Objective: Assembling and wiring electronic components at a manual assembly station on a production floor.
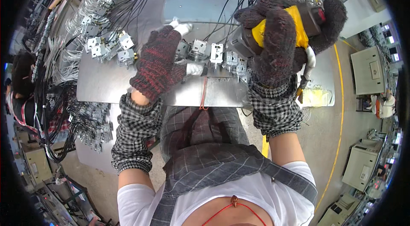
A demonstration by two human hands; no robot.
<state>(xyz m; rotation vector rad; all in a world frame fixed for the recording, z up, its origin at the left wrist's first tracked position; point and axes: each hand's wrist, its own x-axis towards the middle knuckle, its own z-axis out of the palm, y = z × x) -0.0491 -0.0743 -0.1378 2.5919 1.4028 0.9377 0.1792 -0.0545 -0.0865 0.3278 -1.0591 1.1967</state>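
Clasping a yellow-taped tool, right hand reaches forward; left hand spreads beside metal blocks.

A hard grey-tan floor is stretching out on the right side, from 2 o'clock down to 5 o'clock. A long, thin yellow painted line is curving down it past 3 o'clock. A big, flat silver metal table is standing in the middle, and light is shining off its top. A boxy cream cabinet is sitting at 3 o'clock, and a second boxy cream cabinet is sitting at 4 o'clock. Another, a boxy tan cabinet, is standing at 8 o'clock. Little white bright patches are glowing near the edge towards 3 o'clock.
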